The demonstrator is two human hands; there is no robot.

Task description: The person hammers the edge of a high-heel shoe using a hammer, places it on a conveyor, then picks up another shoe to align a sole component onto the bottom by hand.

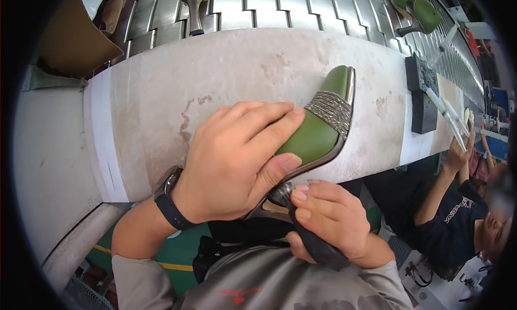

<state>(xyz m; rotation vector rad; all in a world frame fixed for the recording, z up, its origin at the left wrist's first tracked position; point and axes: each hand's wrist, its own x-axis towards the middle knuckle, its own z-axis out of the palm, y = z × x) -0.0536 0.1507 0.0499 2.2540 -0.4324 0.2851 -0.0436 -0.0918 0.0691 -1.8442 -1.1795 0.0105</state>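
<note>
A green high-heeled shoe lies across the pale worktable, its toe pointing away to the right. Several glittery strands wrap its front in a band. My left hand grips the upper from above, fingers along its side and thumb near the sole edge; it hides the back part. Below it, my right hand is closed round a black handled tool with a dark, fuzzy-looking tip, possibly a brush. That tip meets the shoe's underside near the heel, beside a tan patch. I cannot make out the tool's exact kind.
Behind the table runs a metal slat conveyor carrying a dark heeled shoe and another green shoe. A black block with thin clear syringe-like tubes stands at right. A co-worker sits there, hand raised. Brown cardboard is far left.
</note>
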